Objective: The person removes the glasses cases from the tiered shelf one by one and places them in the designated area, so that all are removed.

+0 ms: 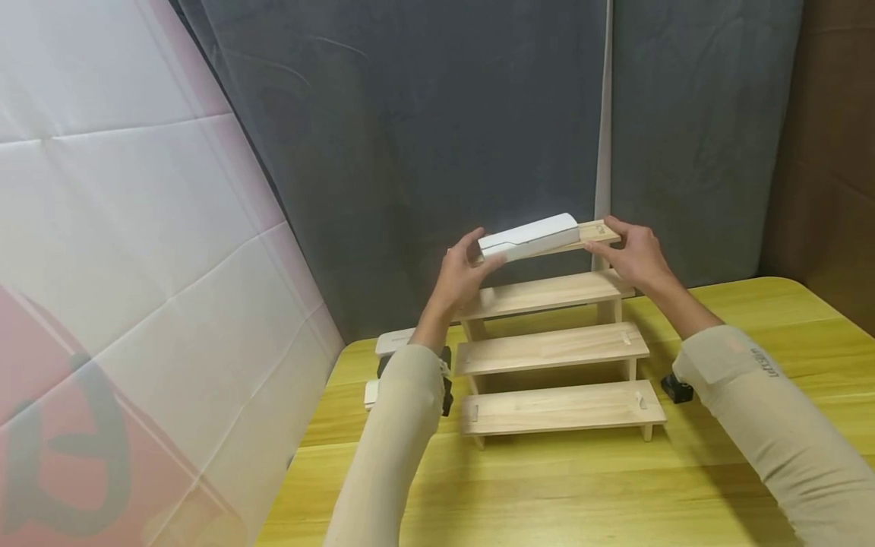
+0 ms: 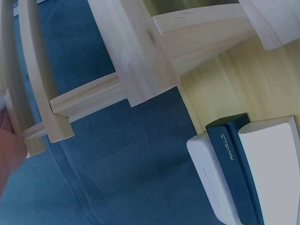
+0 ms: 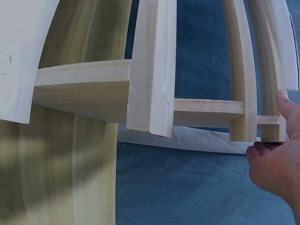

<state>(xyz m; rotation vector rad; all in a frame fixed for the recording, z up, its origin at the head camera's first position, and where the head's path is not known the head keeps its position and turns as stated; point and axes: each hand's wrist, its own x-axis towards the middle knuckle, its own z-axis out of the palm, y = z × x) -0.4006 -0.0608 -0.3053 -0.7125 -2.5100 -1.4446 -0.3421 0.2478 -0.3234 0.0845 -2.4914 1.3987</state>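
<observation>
A long white case (image 1: pixel 529 237) with a flap-like seam lies along the top board of a stepped wooden rack, covering its left and middle part. My left hand (image 1: pixel 461 270) holds the case's left end, thumb in front and fingers behind. Whether it also grips the board there is hard to tell. With thumb and fingers, my right hand (image 1: pixel 637 254) pinches the bare right end of the top board (image 1: pixel 598 232). In the right wrist view, the thumb of my right hand (image 3: pixel 279 164) lies against the board's edge, fingers beneath.
Three lower wooden steps (image 1: pixel 554 349) descend toward me on the yellow wood-grain table (image 1: pixel 560 494). Left of the rack stand a dark case with lettering (image 2: pixel 229 154) and white cases (image 2: pixel 269 164). A small black object (image 1: pixel 677 388) sits at right. Grey curtain (image 1: pixel 424 152) hangs behind.
</observation>
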